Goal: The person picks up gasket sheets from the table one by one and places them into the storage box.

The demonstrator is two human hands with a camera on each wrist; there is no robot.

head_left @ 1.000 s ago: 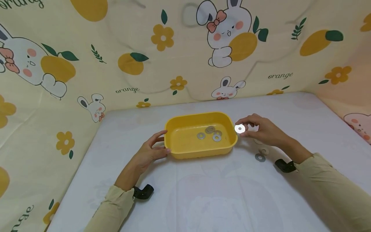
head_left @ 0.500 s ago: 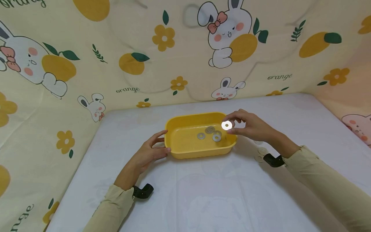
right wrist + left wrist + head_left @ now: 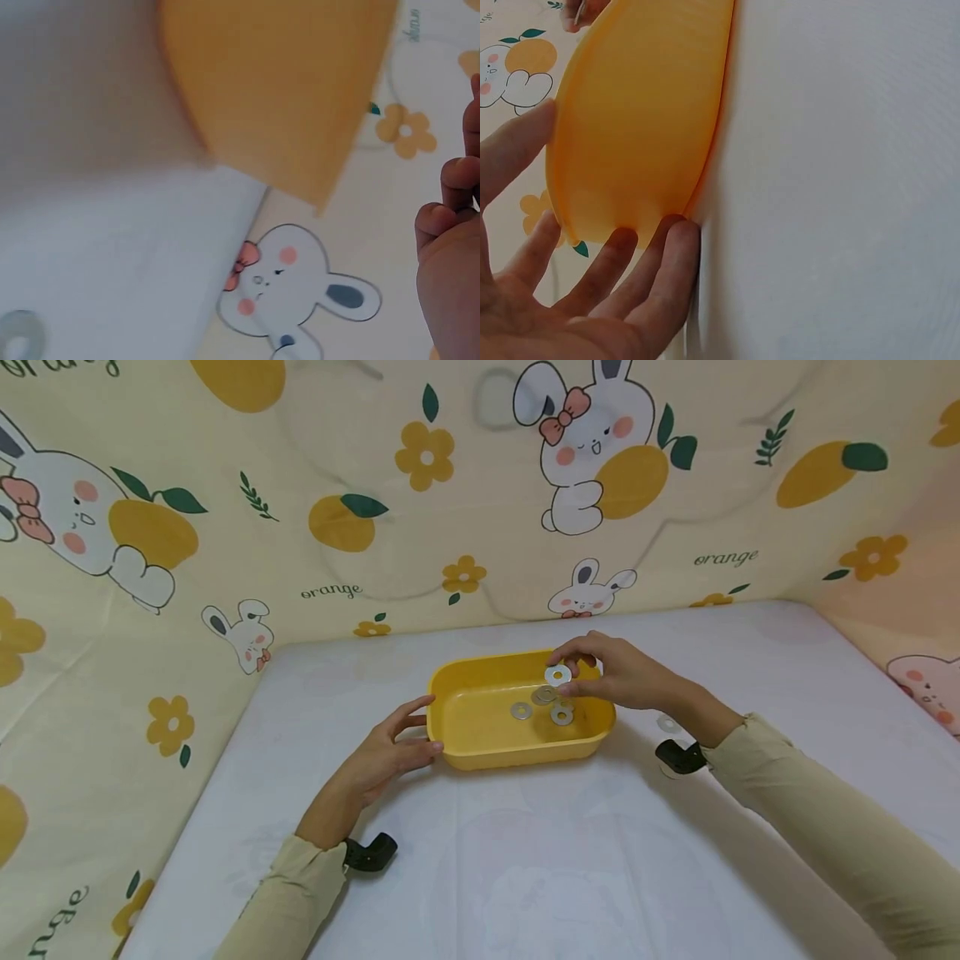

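Observation:
A yellow plastic basin (image 3: 480, 758) stands on the white tabletop, with several flat metal washers (image 3: 521, 711) lying on its floor toward the right. At its left end, my left hand (image 3: 378, 764) touches the rim and outer wall with spread, fairly straight fingers. The left wrist view shows these fingertips (image 3: 681, 232) against the basin's end wall. My right hand (image 3: 626, 672) reaches over the right side and pinches one washer (image 3: 557, 675) by its edge, above the others. In the right wrist view, part of the right hand (image 3: 457, 247) shows, but the held washer is out of sight.
To the right of the basin, a washer (image 3: 667, 723) lies on the table, partly covered by the right forearm. Another beneath the right wrist camera (image 3: 680, 757) is mostly hidden. A printed rabbit-and-orange cloth (image 3: 465, 510) rises behind the table.
My right hand has carried the pinched washer leftward, from outside the basin's right end to over its inside. My left hand and the basin have stayed in place.

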